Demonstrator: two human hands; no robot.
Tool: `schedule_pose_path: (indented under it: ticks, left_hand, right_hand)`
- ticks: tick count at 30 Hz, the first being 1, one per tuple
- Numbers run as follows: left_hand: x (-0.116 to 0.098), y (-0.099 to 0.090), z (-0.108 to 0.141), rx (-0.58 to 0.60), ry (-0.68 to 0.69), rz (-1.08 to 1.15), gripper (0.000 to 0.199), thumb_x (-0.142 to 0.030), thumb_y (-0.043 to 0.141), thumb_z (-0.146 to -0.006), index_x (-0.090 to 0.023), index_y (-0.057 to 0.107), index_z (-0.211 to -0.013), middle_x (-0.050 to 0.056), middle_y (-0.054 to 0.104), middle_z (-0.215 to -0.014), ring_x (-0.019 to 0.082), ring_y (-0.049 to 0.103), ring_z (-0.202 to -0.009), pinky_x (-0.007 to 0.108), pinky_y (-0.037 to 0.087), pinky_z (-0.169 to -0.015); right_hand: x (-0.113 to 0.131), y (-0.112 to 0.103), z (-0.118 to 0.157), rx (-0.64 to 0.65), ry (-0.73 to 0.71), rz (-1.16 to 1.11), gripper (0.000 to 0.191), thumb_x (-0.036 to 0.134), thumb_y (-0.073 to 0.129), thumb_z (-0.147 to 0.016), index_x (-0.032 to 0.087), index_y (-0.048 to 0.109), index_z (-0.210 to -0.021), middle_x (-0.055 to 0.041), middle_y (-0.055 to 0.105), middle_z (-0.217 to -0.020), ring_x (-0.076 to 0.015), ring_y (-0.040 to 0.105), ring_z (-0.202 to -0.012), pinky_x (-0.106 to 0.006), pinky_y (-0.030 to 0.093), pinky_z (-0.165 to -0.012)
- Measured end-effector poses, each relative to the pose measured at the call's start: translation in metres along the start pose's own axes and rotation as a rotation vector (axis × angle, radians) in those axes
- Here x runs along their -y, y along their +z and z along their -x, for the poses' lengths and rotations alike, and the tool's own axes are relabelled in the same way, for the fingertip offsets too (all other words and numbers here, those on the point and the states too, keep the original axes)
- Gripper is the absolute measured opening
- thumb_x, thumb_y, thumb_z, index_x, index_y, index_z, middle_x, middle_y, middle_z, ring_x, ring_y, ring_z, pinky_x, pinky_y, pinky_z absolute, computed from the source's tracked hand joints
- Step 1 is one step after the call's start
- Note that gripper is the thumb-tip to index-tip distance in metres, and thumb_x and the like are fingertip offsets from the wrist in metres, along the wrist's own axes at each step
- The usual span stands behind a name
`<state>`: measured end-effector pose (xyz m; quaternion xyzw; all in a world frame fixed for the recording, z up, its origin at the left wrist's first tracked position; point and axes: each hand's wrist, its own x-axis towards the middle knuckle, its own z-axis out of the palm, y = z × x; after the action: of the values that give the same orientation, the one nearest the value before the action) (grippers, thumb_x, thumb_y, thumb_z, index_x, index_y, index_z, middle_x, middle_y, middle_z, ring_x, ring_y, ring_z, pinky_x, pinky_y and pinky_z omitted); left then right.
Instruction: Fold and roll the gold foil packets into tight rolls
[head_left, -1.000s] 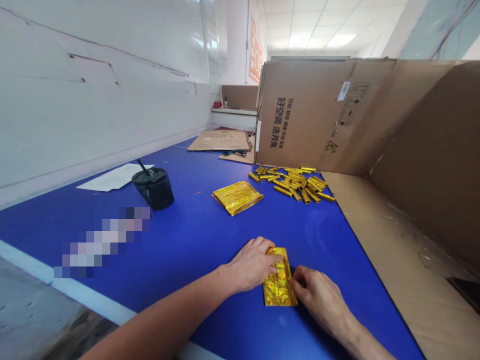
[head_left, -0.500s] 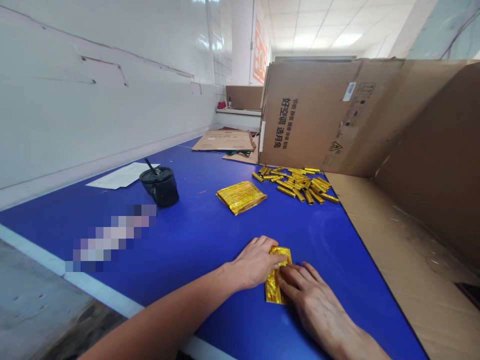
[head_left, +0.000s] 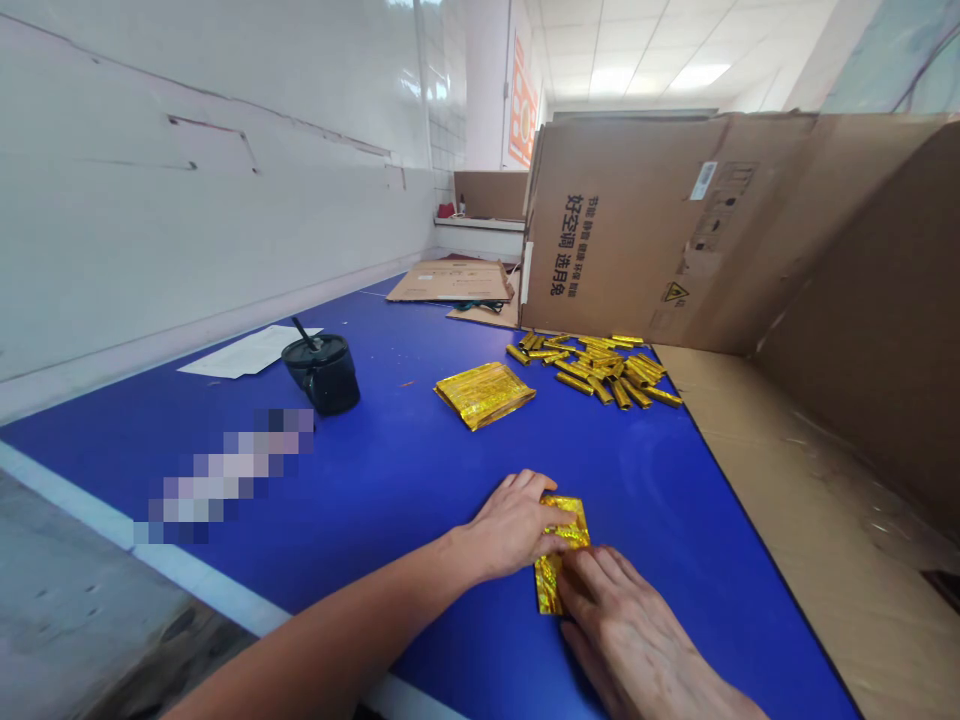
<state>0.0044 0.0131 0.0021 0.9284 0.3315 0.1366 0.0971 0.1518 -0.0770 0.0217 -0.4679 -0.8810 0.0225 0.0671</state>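
The gold foil packet [head_left: 549, 588] lies flat on the blue bench [head_left: 397, 480], toward the near right, with a strip of open blue between it and the near edge. The left hand [head_left: 514, 527] comes in from the near left, its fingers [head_left: 544, 535] curled over the top of the packet. The right hand [head_left: 622, 630] presses its fingers [head_left: 581, 580] onto the packet's right side, so both hands grasp it against the bench.

Farther left, open bench runs past a pixelated patch [head_left: 225, 475] to a sheet of paper [head_left: 247, 352] at the far left edge and a black lidded cup with a straw [head_left: 322, 378]. To the right lie a flat stack of gold foil [head_left: 484, 393], then a pile of gold foil rolls [head_left: 596, 370] just before a cardboard box [head_left: 615, 225]. A flattened cardboard sheet [head_left: 757, 480] runs along the bench's right edge.
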Motion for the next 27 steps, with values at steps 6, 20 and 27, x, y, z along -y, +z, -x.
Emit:
schedule_pose_path:
  ticks: [6, 20, 27]
  left_hand:
    - [-0.005, 0.001, 0.001, -0.023, 0.013, -0.075, 0.024, -0.034, 0.051, -0.078, -0.028, 0.056, -0.101, 0.004, 0.042, -0.111, 0.021, 0.036, -0.103, 0.034, 0.033, -0.084]
    - [-0.020, -0.004, 0.004, 0.119, 0.089, -0.288, 0.027, -0.020, 0.042, -0.081, -0.015, 0.046, -0.107, 0.007, 0.051, -0.095, 0.020, 0.043, -0.086, 0.030, 0.037, -0.070]
    - [-0.028, 0.002, 0.021, 0.141, 0.082, -0.226, 0.041, -0.026, 0.036, -0.082, -0.008, 0.039, -0.119, 0.014, 0.042, -0.123, 0.024, 0.035, -0.113, 0.034, 0.028, -0.092]
  right_hand:
    - [0.002, 0.002, -0.001, 0.100, -0.043, -0.003, 0.045, 0.027, 0.051, -0.073, 0.009, 0.053, -0.114, -0.0179, 0.051, -0.118, -0.0306, 0.044, -0.110, -0.046, 0.036, -0.091]
    - [0.005, -0.013, -0.001, 0.296, 0.069, -0.123, 0.055, 0.028, 0.052, -0.072, 0.007, 0.043, -0.122, -0.0190, 0.040, -0.126, -0.0278, 0.038, -0.115, -0.036, 0.034, -0.095]
    - [0.003, -0.016, 0.003, 0.239, 0.081, -0.224, 0.054, 0.026, 0.056, -0.069, 0.010, 0.046, -0.120, -0.0170, 0.045, -0.124, -0.0277, 0.041, -0.113, -0.036, 0.034, -0.094]
